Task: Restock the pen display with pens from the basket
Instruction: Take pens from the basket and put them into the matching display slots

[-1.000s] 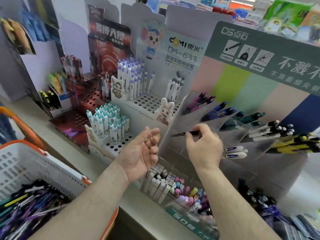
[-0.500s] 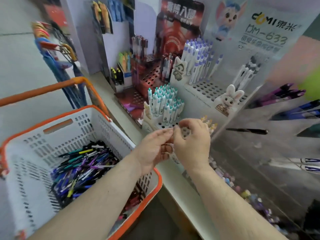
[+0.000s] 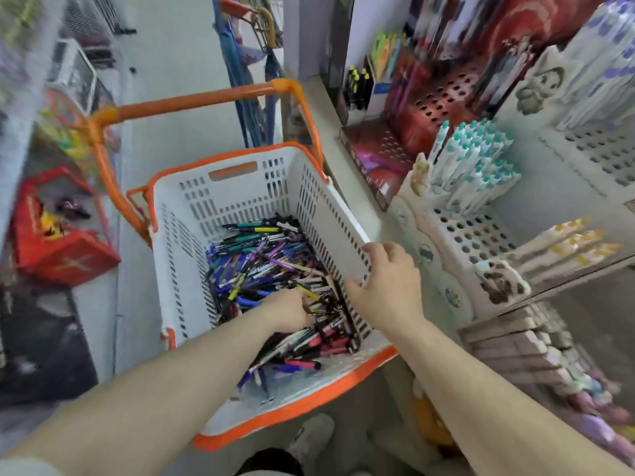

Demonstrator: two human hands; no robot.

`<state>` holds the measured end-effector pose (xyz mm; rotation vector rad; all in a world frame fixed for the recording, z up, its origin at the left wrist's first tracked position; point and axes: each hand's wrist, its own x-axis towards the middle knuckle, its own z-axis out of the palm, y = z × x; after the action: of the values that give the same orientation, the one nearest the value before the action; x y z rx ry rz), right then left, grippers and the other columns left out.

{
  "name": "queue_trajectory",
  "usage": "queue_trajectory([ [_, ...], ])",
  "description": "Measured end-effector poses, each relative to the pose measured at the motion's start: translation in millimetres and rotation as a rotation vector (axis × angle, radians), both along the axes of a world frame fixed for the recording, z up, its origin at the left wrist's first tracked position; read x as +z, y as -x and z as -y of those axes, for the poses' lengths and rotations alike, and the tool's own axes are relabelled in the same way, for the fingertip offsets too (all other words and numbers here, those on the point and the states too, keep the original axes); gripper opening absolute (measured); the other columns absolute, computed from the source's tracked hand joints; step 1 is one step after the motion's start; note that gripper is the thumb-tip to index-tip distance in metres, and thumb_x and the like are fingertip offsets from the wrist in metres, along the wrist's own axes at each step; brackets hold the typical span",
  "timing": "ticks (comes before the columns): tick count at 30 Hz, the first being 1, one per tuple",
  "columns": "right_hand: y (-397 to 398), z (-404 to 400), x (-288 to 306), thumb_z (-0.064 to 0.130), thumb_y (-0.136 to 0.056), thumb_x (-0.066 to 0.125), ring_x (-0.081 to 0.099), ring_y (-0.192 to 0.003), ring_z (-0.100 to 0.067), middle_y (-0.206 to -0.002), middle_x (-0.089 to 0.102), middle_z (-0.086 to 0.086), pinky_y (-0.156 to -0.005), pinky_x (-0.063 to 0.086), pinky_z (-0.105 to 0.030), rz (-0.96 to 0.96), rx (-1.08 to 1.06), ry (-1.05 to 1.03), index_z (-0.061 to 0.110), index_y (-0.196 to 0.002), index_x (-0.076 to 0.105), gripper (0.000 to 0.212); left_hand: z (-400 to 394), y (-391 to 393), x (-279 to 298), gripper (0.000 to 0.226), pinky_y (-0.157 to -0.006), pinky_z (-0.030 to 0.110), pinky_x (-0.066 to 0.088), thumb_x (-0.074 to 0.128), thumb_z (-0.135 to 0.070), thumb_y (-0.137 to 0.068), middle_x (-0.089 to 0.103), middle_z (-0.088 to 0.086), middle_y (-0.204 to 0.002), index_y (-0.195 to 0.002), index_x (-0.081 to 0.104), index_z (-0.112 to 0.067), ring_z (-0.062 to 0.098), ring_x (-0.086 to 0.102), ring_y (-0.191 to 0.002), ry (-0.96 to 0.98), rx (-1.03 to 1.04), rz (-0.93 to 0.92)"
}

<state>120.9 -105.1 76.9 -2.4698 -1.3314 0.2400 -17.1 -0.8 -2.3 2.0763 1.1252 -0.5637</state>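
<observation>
A white basket (image 3: 240,197) with an orange rim and handle stands below me, holding a jumbled heap of pens (image 3: 261,266) in blue, purple, black and teal. My left hand (image 3: 290,310) reaches down into the heap; its fingertips are buried among dark pens, so any hold is hidden. My right hand (image 3: 388,286) grips the basket's right rim, thumb inside and fingers over the edge. The pen display (image 3: 481,231) stands to the right on the shelf, a white perforated stand with teal-capped pens (image 3: 474,159) upright in its holes.
A red perforated display (image 3: 436,104) sits behind the white one, and boxed erasers (image 3: 515,341) fill the lower right. On the floor to the left stands a red basket (image 3: 58,249). My shoe (image 3: 311,438) shows under the basket's near edge.
The view has swung left and down from the display to the basket. Both hands left the display; the left went into the pen heap, the right onto the basket's rim.
</observation>
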Motion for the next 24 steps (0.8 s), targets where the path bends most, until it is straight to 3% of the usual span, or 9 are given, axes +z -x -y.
queue_trajectory([
  [4, -0.6, 5.6, -10.7, 0.043, -0.085, 0.064, 0.053, -0.113, -0.032, -0.131, 0.052, -0.012, -0.094, 0.048, -0.043, -0.059, 0.004, 0.069, 0.020, -0.145, 0.038, 0.069, 4.8, 12.0, -33.1, 0.077, -0.100, 0.045, 0.043, 0.068, -0.055, -0.079, 0.038, 0.012, -0.140, -0.139, 0.039, -0.015, 0.034, 0.037, -0.129, -0.152, -0.015, -0.152],
  [7, -0.2, 7.4, -13.1, 0.044, -0.084, 0.065, 0.055, -0.112, -0.030, -0.131, 0.053, -0.011, -0.094, 0.050, -0.044, -0.102, 0.002, 0.032, 0.021, -0.148, 0.032, 0.076, 11.9, 16.2, -51.1, 0.109, -0.116, 0.047, 0.022, 0.067, -0.068, -0.071, 0.020, 0.016, -0.155, -0.152, 0.019, -0.014, 0.035, 0.018, -0.144, -0.265, -0.127, -0.169],
  [10, 1.2, 7.7, -12.7, 0.044, -0.084, 0.066, 0.055, -0.114, -0.028, -0.133, 0.053, -0.009, -0.095, 0.050, -0.043, -0.097, 0.007, 0.010, 0.019, -0.149, 0.031, 0.078, 12.7, 14.9, -66.7, 0.126, -0.121, 0.049, 0.003, 0.063, -0.079, -0.065, -0.001, 0.015, -0.163, -0.156, 0.003, -0.015, 0.035, -0.004, -0.150, -0.257, -0.099, -0.196],
  [12, 2.0, 8.9, -14.4, 0.043, -0.084, 0.067, 0.054, -0.116, -0.028, -0.135, 0.053, -0.010, -0.097, 0.048, -0.043, -0.076, 0.016, 0.005, 0.017, -0.149, 0.032, 0.078, 16.0, 16.8, -73.1, 0.126, -0.121, 0.048, 0.004, 0.058, -0.085, -0.064, 0.003, 0.013, -0.163, -0.156, 0.007, -0.016, 0.032, 0.001, -0.150, -0.270, 0.045, -0.170],
  [14, 1.7, 9.9, -15.4, 0.043, -0.085, 0.066, 0.052, -0.121, -0.027, -0.139, 0.051, -0.009, -0.101, 0.046, -0.042, -0.090, 0.007, 0.005, 0.017, -0.150, 0.032, 0.078, 22.9, 25.6, -75.8, 0.108, -0.120, 0.045, 0.016, 0.050, -0.083, -0.071, 0.025, 0.011, -0.158, -0.152, 0.024, -0.016, 0.028, 0.020, -0.146, -0.350, 0.228, -0.025],
  [16, 0.1, 9.7, -15.7, 0.044, -0.086, 0.064, 0.050, -0.124, -0.025, -0.141, 0.050, -0.007, -0.103, 0.045, -0.042, -0.102, -0.007, 0.008, 0.017, -0.150, 0.030, 0.078, 27.8, 38.1, -74.3, 0.099, -0.115, 0.043, 0.026, 0.044, -0.084, -0.073, 0.038, 0.006, -0.149, -0.146, 0.035, -0.018, 0.026, 0.034, -0.138, -0.439, 0.273, 0.025],
  [21, 1.3, 9.2, -17.6, 0.046, -0.086, 0.062, 0.050, -0.124, -0.025, -0.141, 0.049, -0.008, -0.103, 0.045, -0.041, -0.102, -0.011, 0.011, 0.016, -0.150, 0.030, 0.077, 32.9, 62.1, -72.9, 0.132, -0.111, 0.050, 0.026, 0.055, -0.090, -0.060, 0.007, 0.011, -0.160, -0.154, 0.008, -0.011, 0.033, 0.023, -0.142, -0.365, -0.110, -0.349],
  [24, 1.4, 9.0, -18.0, 0.046, -0.087, 0.061, 0.050, -0.123, -0.026, -0.140, 0.050, -0.009, -0.102, 0.045, -0.042, -0.093, -0.010, 0.017, 0.015, -0.150, 0.031, 0.077, 29.8, 64.9, -75.0, 0.109, -0.101, 0.041, 0.037, 0.062, -0.079, -0.070, 0.031, 0.013, -0.144, -0.145, 0.025, -0.009, 0.031, 0.038, -0.126, -0.465, -0.223, -0.339],
])
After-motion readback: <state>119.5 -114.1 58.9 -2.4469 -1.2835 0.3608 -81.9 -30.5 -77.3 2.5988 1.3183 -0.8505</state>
